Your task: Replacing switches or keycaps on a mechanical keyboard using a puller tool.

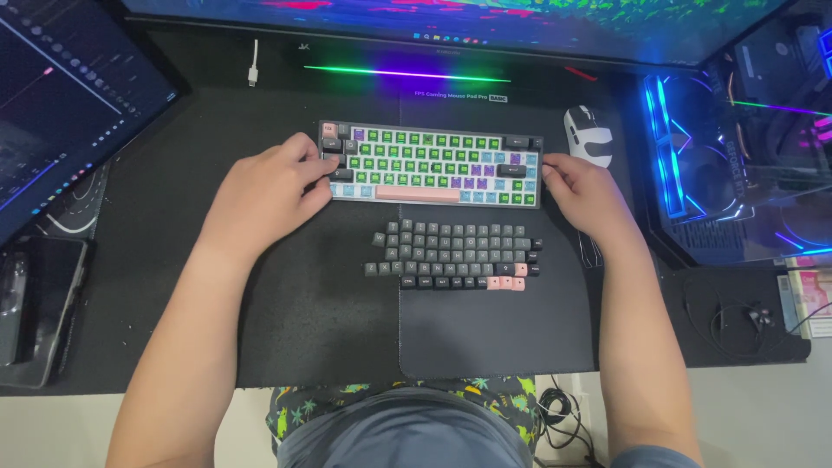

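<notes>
Left hand [264, 186] curled over the compact keyboard's [431, 163] left edge, fingers bent onto the dark keys there, gripping that side. Keyboard sits mid-mat, mostly green keycaps, pink spacebar. Loose grey keycap set [455, 254] laid out just below it. Right hand [582, 192] pinches the keyboard's right edge. White mouse [588, 135] just beyond.
</notes>
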